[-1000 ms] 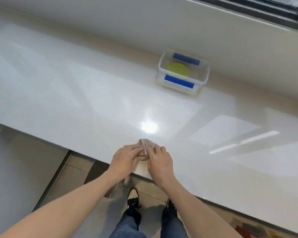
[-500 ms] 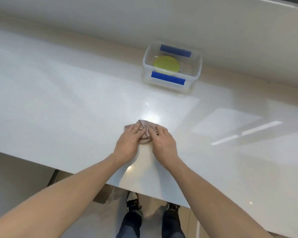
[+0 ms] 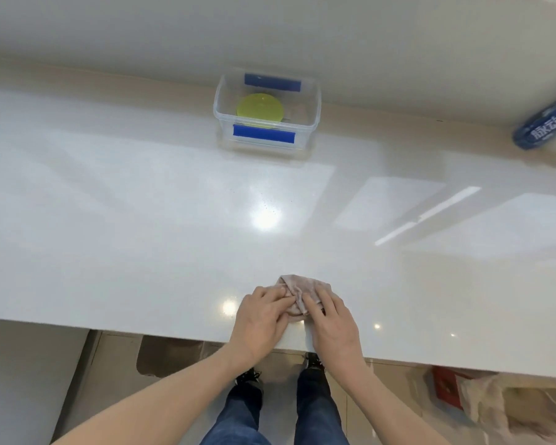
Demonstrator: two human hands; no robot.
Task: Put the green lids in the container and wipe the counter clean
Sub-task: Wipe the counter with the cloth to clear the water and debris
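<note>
— Hands?
— Left hand (image 3: 260, 319) and right hand (image 3: 331, 319), fingers flat, press one crumpled cloth (image 3: 299, 289) onto the counter (image 3: 142, 220), six o'clock.
— Lids?
— Green lid (image 3: 260, 111) inside the clear container (image 3: 315, 101), twelve o'clock. Bottle (image 3: 543, 126), two o'clock.

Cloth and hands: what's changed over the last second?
Both hands, left and right, pushed the cloth away from the counter edge, then drew it back near it. They stay pressed on it. The green lid stays in the container.
</note>
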